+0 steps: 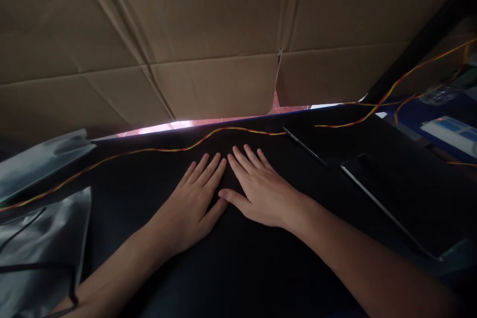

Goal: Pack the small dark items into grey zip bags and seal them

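Note:
My left hand point(194, 198) lies flat on a black tabletop point(238, 268), palm down with its fingers stretched out. Beside it my right hand point(261, 186) rests the same way, its thumb touching or overlapping the left thumb. Neither hand holds anything. Just beyond the fingertips runs a twisted red and yellow wire point(231, 129) along the back of the table. To the right of my right hand lie a dark, thin flat device point(309, 139) and a larger dark tablet-like one point(398, 198) with a pale edge.
Large cardboard sheets point(208, 20) stand up behind the table, with a narrow bright gap beneath. A silvery pouch point(44, 243) with a black cord and a pale plastic packet point(44, 164) lie at left. A white and blue box point(450, 134) sits at far right.

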Motion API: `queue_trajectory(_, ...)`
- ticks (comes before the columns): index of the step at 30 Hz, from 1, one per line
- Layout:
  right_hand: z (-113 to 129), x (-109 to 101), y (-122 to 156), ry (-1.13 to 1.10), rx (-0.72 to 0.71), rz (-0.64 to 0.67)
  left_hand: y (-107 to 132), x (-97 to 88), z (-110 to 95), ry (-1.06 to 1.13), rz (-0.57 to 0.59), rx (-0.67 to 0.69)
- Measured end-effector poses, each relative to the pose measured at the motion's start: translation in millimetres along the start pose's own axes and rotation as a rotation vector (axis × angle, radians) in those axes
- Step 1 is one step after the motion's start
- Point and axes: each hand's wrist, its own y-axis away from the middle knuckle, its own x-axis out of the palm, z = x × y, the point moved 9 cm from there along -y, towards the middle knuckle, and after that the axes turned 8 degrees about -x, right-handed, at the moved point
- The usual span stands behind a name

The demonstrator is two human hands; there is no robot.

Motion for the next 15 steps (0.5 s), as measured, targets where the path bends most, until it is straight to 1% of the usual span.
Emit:
queue_trajectory(5, 1, 2, 0, 0.024, 0.002, 0.028, -1, -3.9, 1, 0.047, 0.035, -0.018)
queue_trajectory(11, -1, 5, 0, 0.048, 0.001, 0.032, -5, 1.3, -5, 0.059, 0.067, -0.052)
queue_trajectory(13, 0, 5, 0, 0.06, 0.004, 0.042, -5, -3.4, 3, 0.047, 0.078, -0.049)
queue_trajectory(14, 0, 5, -1, 0.061, 0.006, 0.043, -4, -11.0, 14, 0.029, 0.063, -0.055)
queue_trajectory(15, 0, 4, -1, 0.059, 0.009, 0.045, -2, -21.7, 28, 0.009, 0.04, -0.071)
